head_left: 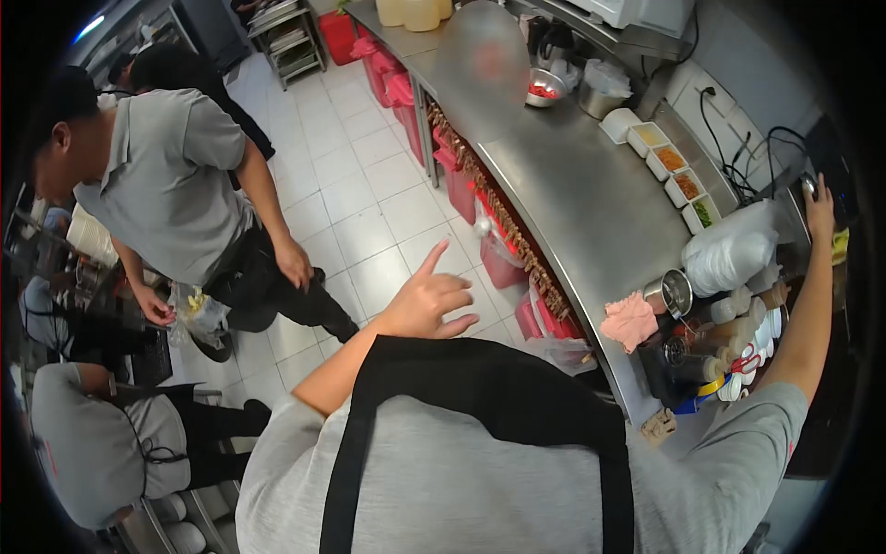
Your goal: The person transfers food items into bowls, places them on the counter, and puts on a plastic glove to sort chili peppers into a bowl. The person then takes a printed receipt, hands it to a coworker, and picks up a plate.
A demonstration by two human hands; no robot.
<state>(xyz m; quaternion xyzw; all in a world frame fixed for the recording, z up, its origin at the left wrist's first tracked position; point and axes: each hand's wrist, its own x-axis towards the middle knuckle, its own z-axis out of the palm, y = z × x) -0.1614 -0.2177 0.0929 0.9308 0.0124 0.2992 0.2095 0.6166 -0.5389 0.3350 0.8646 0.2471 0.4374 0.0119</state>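
Observation:
My left hand point(429, 300) is raised over the tiled floor in front of my black apron point(517, 392), its fingers apart and nothing in it. Far to the right, my right hand point(818, 210) reaches to a small dark, shiny object point(809, 186) at the wall end of the counter; its fingers are near or on it, and the grip is too small to make out. Left of my right forearm stand stacked clear plastic containers point(734, 247), a metal pot point(676, 292), a pink cloth point(629, 321) and several bottles point(729, 334).
A steel counter point(572, 203) curves along the right, bearing white trays of chopped food point(671, 162) and a metal bowl point(544, 88). Red bins point(457, 185) stand beneath it. At left, a person in grey point(175, 175) holds a plastic bag point(197, 314); other people are nearby.

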